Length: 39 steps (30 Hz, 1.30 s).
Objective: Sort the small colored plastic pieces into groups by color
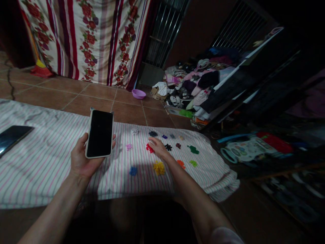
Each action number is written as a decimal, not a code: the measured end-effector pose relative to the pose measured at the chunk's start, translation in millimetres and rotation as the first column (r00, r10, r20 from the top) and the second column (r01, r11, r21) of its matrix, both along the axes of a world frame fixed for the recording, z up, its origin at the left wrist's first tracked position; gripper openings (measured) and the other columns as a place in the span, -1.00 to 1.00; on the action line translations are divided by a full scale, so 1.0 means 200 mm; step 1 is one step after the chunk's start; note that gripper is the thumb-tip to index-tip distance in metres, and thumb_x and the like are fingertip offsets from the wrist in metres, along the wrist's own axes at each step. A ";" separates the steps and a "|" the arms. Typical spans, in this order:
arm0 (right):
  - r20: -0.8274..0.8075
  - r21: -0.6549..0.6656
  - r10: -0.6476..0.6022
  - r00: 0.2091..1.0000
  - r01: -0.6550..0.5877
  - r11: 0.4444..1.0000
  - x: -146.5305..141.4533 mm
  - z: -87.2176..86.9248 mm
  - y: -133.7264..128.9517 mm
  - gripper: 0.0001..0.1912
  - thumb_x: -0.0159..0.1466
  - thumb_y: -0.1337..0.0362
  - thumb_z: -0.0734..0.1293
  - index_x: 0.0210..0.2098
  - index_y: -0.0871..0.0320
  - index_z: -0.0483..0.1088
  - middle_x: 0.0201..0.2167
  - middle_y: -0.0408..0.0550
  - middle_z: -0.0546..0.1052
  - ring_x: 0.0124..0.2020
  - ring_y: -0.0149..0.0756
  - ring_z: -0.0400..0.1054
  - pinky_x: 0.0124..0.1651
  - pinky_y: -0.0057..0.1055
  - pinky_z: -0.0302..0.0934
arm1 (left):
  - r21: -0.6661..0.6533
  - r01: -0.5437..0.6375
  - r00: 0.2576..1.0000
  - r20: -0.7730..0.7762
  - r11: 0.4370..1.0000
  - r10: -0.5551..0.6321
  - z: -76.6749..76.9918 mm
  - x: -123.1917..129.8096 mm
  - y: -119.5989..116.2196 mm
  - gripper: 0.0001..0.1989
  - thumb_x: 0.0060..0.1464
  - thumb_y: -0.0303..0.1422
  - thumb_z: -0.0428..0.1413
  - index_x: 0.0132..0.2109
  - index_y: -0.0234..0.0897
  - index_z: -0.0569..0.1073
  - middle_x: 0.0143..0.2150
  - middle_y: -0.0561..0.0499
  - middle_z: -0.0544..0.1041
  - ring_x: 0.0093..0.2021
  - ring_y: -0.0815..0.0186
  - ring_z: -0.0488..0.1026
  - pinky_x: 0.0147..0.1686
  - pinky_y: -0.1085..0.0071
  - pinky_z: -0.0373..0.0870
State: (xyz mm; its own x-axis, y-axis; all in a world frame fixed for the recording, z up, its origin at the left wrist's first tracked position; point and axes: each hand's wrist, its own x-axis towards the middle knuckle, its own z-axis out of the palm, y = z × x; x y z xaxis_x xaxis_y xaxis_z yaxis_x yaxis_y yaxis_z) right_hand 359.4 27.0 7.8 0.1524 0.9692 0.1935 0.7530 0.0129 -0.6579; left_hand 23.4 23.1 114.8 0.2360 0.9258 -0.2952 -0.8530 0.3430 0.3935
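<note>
My left hand [85, 157] is wrapped round a phone [100, 134] with a dark screen and a pale case, held above the striped cloth [58, 145]. My right hand [156, 146] reaches down onto the red pile [149, 148]; its fingertips touch or cover part of it, and whether they pinch a piece is too small to tell. Around it lie small piles: yellow [159, 168], blue [133, 170], pink [129, 146], black [168, 147], dark grey [153, 134], orange [180, 164], dark green [193, 149] and light green [193, 163].
Another dark device [14, 135] lies on the cloth at the far left. Beyond the cloth, a purple basin [138, 94] stands on the tiled floor near a heap of clothes [193, 79]. A floral curtain [88, 40] hangs behind.
</note>
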 end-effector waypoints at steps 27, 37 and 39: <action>0.026 -0.116 0.049 0.998 -0.046 0.992 0.16 -0.03 -0.13 -0.39 0.03 0.35 0.42 0.10 0.19 0.38 -0.07 0.10 0.44 -0.18 -0.25 0.38 -0.07 -0.26 0.30 | -0.002 0.005 1.000 -0.014 1.000 -0.005 0.01 0.01 -0.01 -0.59 0.11 -0.26 0.01 0.08 -0.30 0.42 0.04 -0.28 0.49 0.04 -0.16 0.44 -0.27 -0.01 0.55; -0.116 -0.043 -0.073 0.991 0.069 0.997 0.13 -0.09 -0.10 -0.50 0.02 0.39 0.36 -0.01 0.18 0.42 -0.19 -0.02 0.47 -0.35 -0.39 0.37 -0.18 -0.37 0.35 | 0.010 0.025 1.000 -0.002 1.000 -0.025 -0.01 0.01 0.00 -0.58 0.10 -0.25 0.04 0.09 -0.28 0.41 0.05 -0.26 0.49 0.06 -0.14 0.43 -0.24 0.03 0.56; -0.097 -0.016 -0.073 0.993 0.072 0.997 0.12 -0.08 -0.12 -0.52 0.03 0.36 0.36 -0.02 0.18 0.42 -0.18 -0.01 0.46 -0.35 -0.38 0.38 -0.18 -0.35 0.35 | 0.013 0.023 1.000 0.012 1.000 -0.023 0.00 0.00 0.00 -0.58 0.09 -0.25 0.04 0.09 -0.28 0.41 0.05 -0.27 0.48 0.06 -0.14 0.43 -0.23 0.03 0.56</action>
